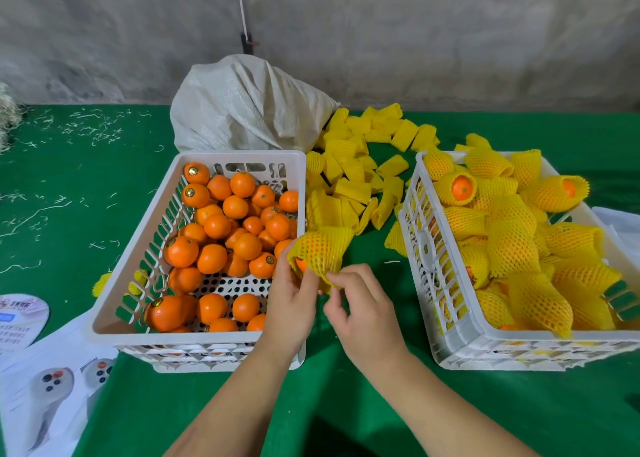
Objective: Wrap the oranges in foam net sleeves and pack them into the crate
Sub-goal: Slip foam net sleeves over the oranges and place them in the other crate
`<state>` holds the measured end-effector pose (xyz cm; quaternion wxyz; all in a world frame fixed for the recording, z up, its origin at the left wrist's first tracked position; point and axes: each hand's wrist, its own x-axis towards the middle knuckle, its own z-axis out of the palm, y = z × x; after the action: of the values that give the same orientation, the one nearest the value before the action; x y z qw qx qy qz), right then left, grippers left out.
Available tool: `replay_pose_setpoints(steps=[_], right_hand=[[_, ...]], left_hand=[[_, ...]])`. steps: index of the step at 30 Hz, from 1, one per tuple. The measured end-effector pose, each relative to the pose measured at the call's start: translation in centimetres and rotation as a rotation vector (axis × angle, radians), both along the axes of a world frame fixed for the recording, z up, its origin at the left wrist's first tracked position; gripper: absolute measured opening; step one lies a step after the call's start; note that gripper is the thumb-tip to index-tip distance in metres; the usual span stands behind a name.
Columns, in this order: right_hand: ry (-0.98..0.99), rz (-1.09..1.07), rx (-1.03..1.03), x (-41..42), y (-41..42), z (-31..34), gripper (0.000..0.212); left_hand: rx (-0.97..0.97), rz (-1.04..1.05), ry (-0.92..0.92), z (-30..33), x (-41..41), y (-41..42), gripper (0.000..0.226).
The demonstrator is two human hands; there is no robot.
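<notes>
Left hand (291,301) grips orange (300,264), mostly hidden inside yellow foam net sleeve (322,249). Right hand (360,304) pinches sleeve's lower edge. Held above green desk (69,214), between two white crates: left crate (138,276) of bare oranges, right crate (450,332) of wrapped ones, partly cut off. Loose sleeves (360,166) too many to count.

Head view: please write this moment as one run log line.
step: sleeving | left hand: holds orange in yellow foam net sleeve | right hand: pinches sleeve edge | white plastic crate of wrapped oranges: on right
</notes>
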<state>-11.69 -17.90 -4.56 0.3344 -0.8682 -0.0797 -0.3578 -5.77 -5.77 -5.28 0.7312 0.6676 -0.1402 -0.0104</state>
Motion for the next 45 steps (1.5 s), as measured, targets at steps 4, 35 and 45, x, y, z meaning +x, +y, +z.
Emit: replay_pose_setpoints(steps=[4, 35, 45], right_hand=[[0.112, -0.028, 0.192, 0.4, 0.5, 0.3, 0.027], [0.041, -0.086, 0.101, 0.5, -0.6, 2.0, 0.027], [0.234, -0.039, 0.228, 0.5, 1.4, 1.8, 0.036]], left_hand=[[-0.028, -0.076, 0.116, 0.0, 0.2, 0.7, 0.048], [0.075, 0.080, -0.094, 0.0, -0.4, 0.5, 0.060], [0.081, 0.115, -0.108, -0.4, -0.2, 0.8, 0.055]])
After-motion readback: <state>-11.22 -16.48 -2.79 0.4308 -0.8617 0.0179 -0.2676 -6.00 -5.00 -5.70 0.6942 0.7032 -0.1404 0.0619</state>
